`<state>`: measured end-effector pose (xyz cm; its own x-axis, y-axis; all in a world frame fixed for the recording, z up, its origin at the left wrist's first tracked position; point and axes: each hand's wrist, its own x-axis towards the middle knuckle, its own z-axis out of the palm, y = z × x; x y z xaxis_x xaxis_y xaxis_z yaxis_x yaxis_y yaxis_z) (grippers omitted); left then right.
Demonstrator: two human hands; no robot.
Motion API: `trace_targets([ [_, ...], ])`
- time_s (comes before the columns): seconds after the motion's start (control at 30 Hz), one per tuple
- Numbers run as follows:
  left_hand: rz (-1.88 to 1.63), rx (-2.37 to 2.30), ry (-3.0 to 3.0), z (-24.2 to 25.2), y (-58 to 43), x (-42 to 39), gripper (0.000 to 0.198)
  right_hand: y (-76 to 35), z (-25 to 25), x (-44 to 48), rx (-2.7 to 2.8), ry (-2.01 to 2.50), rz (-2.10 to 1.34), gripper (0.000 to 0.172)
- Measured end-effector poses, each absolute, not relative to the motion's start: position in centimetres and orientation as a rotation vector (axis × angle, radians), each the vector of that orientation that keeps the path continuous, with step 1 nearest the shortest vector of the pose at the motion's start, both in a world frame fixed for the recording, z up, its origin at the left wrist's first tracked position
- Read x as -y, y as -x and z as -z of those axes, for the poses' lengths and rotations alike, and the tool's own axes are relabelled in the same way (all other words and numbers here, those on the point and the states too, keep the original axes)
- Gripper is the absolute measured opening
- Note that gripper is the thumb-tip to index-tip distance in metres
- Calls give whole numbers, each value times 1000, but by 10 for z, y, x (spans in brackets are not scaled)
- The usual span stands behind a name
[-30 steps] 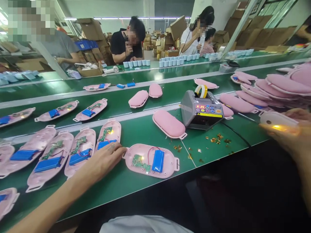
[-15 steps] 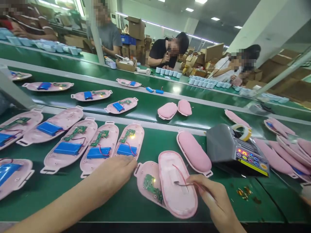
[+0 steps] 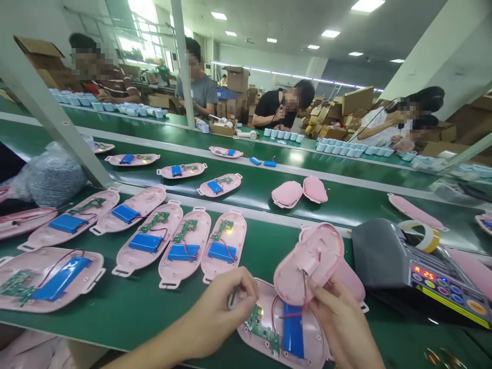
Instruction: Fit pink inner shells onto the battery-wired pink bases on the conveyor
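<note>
Green belt [image 3: 92, 312], fingers [image 3: 321, 300] pinching pink casing [image 3: 307, 264]

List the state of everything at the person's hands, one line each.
Left hand: fingers curled by the base shell's end
Right hand: holding the cover up
Pink cover: lifted, tilted, inside showing
Base shell: open, lying flat
Circuit board: seated in the base, LED lit
Blue battery: in the base, uncovered
Tape dispenser: display lit
</note>
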<state>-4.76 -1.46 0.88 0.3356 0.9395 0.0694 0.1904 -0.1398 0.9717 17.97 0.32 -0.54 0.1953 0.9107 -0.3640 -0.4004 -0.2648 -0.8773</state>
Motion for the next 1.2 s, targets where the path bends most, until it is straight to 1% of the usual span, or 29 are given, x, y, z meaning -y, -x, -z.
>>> trace_targets([
  [0.13,-1148,-1164,-1352,4,20,18,17,-135,7,4,458,1079,-1271,82],
  [0.27,-1492,-1348,-1474,13,6,14,13,-108,15,18,432,1035,-1250,86],
  [0.33,-1592,-1348,-1566,18,6,10,13,-105,21,25,512,1040,-1273,88],
  [0.47,-1636,-1176,-1716,27,12,6,21,-122,28,26,710,1065,-1362,89],
  [0.53,-1595,-1113,-1748,30,14,7,19,-136,26,21,785,1100,-1412,88],
  [0.67,-1502,-1097,-1548,30,14,10,15,-152,19,16,856,1217,-1328,85],
  [0.8,-1650,-1122,-1375,27,11,11,9,-137,19,25,876,1249,-1300,86],
  [0.87,-1640,-1133,-1197,26,10,11,7,-130,16,29,903,1221,-1327,86],
  [0.9,-1617,-1126,-1074,26,10,11,16,-129,12,29,933,1221,-1292,83],
  [0.93,-1589,-1108,-957,26,9,11,27,-130,7,28,979,1243,-1180,80],
  [1.0,-1542,-1056,-790,26,9,11,43,-138,-6,21,1156,1311,-747,78],
  [1.07,-1497,-1025,-768,27,8,11,47,-147,-23,7,1506,1334,-282,68],
  [1.1,-1477,-1023,-789,27,7,11,46,-150,-31,-2,1735,1312,-141,61],
  [1.13,-1462,-1026,-815,27,7,12,45,-152,-38,-10,1982,1288,-95,48],
  [1.2,-1440,-1046,-854,26,7,12,44,-152,-47,-27,2389,1297,-190,18],
])
